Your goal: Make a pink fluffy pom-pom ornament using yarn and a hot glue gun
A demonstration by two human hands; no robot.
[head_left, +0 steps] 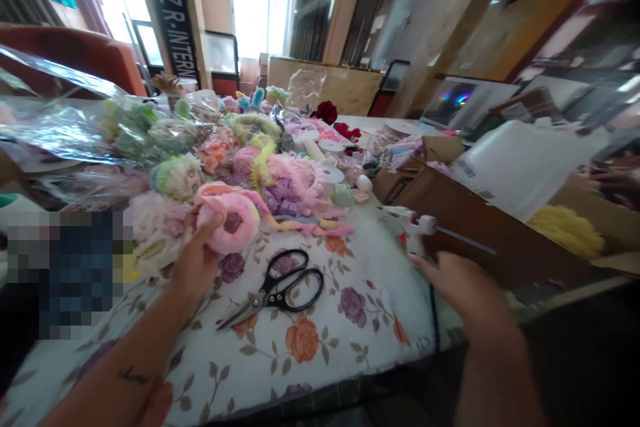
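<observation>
My left hand (197, 247) is closed on a fluffy pink ring (243, 217), thumb over its near side. A soft strip in pink, yellow and blue (300, 223) trails from beside the ring to the right across the cloth. Black-handled scissors (285, 290) lie on the flowered tablecloth (350, 353) between my hands, blades pointing lower left. At the right, my right hand (463, 283) stretches its fingers towards a white glue gun (415, 233), from which a pale glue stick juts. Blur hides whether the fingertips touch it. A black cord (434, 320) hangs below the glue gun.
A heap of plush pieces, ribbons and trims (280, 173) covers the table's far side, with clear plastic wrap (65, 120) at the left. Cardboard boxes (450, 213) stand at the right, a white bag (525, 160) on top and yellow fluff (565, 230) beside it.
</observation>
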